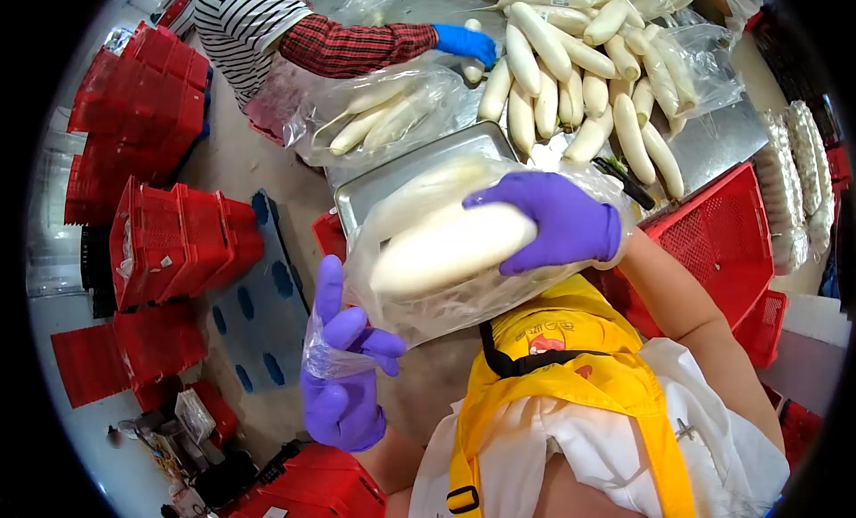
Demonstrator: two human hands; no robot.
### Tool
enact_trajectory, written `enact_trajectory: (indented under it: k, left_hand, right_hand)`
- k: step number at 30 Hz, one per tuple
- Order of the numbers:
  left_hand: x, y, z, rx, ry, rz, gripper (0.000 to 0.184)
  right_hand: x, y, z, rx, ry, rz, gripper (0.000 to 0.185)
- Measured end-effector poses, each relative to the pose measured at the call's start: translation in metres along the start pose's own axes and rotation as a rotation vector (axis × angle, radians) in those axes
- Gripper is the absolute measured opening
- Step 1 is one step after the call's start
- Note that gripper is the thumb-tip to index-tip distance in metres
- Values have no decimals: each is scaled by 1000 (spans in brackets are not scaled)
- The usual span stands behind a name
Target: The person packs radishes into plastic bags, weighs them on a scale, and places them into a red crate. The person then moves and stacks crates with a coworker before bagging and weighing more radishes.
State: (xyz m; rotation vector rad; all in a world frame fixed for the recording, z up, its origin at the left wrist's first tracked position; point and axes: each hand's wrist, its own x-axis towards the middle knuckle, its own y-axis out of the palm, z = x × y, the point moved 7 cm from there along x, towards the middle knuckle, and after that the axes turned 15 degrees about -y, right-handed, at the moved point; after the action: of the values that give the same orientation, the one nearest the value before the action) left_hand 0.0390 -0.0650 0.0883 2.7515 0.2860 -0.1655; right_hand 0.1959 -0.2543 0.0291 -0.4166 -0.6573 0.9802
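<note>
Yellow apron (593, 317); small printed characters (555, 325), seemingly illegible

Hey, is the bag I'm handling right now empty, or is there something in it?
Not empty: a big white radish shows within the bag's clear plastic, with your right hand on it.

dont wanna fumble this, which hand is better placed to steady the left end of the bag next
Probably the left: the left hand is open beside that end of the clear bag and holds no radish, while the right hand is busy gripping a white radish.
</note>
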Motion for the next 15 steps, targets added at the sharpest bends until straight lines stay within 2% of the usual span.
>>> enact_trajectory:
  k: [1, 2, 3, 5, 7, 8, 9, 13, 15]
  left_hand:
    - [2, 1, -3, -1, 30, 16, 68]
    - [3, 2, -2, -3, 0, 6, 70]
    - [5, 5, -3, -2, -1, 14, 70]
    - [11, 12, -4, 24, 5, 15, 72]
    - [16, 17, -6, 40, 17, 12, 73]
    - [16, 18, -7, 57, 24, 5, 75]
    - [16, 16, -5, 64, 20, 9, 75]
    - [15, 13, 1, -24, -16, 62, 76]
    - [10, -2, -19, -61, 200, -96, 77]
  right_hand:
    - [-2, -12, 3, 78, 14, -104, 70]
    - [-4, -17, -3, 357, 97, -236, 71]
    - [-6, -26, -7, 298, 196, -280, 69]
    - [-6, -34, -9, 277, 258, -220, 69]
    - [-5, -22, -15, -6, 52, -119, 68]
    - [2, -14, -10, -161, 26, -12, 66]
    - [4, 2, -16, -159, -66, -85, 64]
    - [21, 29, -25, -48, 17, -75, 67]
    - [24, 22, -22, 7, 37, -84, 69]
